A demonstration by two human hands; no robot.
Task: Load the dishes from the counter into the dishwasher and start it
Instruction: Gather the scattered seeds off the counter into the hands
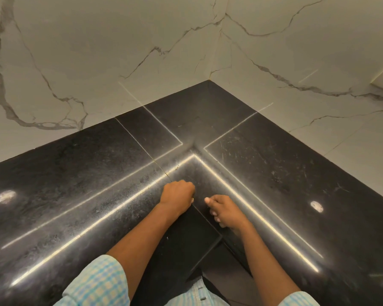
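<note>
Where marble walls [97,51] meet, black counter [274,173] gleams.

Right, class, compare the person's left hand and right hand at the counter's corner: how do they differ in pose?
The left hand is a tight fist, its back facing the camera; the right hand turns so its nails show, fingers loosely curled. The left hand sits farther from the person than the right hand. Both are at the counter's inner corner; neither visibly holds anything.
</note>
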